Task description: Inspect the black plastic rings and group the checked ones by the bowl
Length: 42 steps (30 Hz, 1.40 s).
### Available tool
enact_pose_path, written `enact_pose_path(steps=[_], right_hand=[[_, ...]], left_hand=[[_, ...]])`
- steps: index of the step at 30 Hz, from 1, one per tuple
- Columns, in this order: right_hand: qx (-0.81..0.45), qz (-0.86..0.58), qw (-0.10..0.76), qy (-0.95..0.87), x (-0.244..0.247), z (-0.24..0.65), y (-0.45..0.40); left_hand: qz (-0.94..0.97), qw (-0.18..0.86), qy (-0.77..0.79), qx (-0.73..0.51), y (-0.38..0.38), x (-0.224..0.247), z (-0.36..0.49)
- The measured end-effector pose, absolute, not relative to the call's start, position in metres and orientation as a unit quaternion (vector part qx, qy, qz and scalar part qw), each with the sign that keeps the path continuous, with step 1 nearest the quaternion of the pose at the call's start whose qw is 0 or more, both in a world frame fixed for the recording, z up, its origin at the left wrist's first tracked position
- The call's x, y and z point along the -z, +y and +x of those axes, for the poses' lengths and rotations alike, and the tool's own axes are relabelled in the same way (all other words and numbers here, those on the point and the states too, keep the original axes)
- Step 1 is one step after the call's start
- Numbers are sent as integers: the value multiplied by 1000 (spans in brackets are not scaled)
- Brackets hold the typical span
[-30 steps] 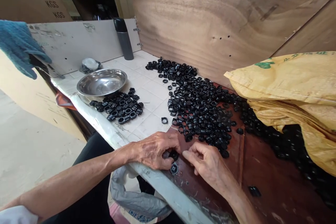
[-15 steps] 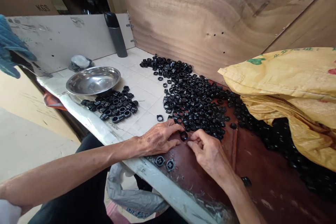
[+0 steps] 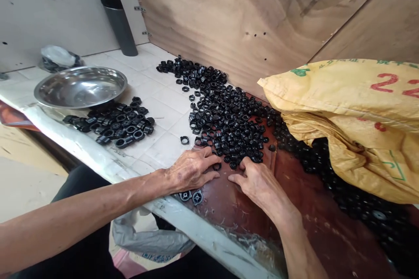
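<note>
My left hand (image 3: 193, 169) rests at the front of the brown sheet, its thumb and fingers closed around a small black plastic ring (image 3: 216, 166). To the right, my right hand (image 3: 262, 183) reaches the near edge of a big heap of black plastic rings (image 3: 222, 113). Its thumb stands apart from the index finger, whose tip is partly hidden against the heap. Below my left hand lie two round black caps (image 3: 197, 197) with spoked insides. A single ring (image 3: 184, 140) sits alone on the white tiled surface.
A steel bowl (image 3: 81, 87) stands at the left beside a smaller pile of black parts (image 3: 114, 124). Behind are a dark flask (image 3: 119, 26) and a wooden panel (image 3: 229, 17). A yellow woven sack (image 3: 327, 91) spreads over more black parts at right.
My right hand has moved away from the ring and up to the heap's edge, with its thumb and finger parted. The ring stays with my left hand. The view has shifted right.
</note>
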State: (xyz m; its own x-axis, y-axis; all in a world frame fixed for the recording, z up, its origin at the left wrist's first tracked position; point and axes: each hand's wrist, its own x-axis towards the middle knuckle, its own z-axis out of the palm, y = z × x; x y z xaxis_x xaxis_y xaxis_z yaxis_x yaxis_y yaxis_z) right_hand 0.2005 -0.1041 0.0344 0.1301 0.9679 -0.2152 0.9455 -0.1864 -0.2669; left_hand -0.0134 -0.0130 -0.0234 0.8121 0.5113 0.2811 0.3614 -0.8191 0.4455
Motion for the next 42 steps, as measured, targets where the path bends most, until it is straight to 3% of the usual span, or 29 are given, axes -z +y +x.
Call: enact_pose_path(steps=[7,12,18,25,33,42], right_hand=[[-113,-728,109,-667,-15,195,-96],[-94,-719,118,-678,-14,192,-97],[-222,-659,305,-651,-25,184,-98],[-310,-603,382,-628,-21,167,-102],[-235,-590,375,-675,-25,167,-102],[-290,-619,416,-600,-21,165,-102]], left_hand=[[916,213,233,-249,-13,28,-14],[891,252,252,-283,-17,25,-17],[836,372,285,-286,-19,14,-19],[796,458,256,-300,-18,9,-22],[753,529,238,-311,-18,10,-24],[722,570,243,-307,-20,5,-27]])
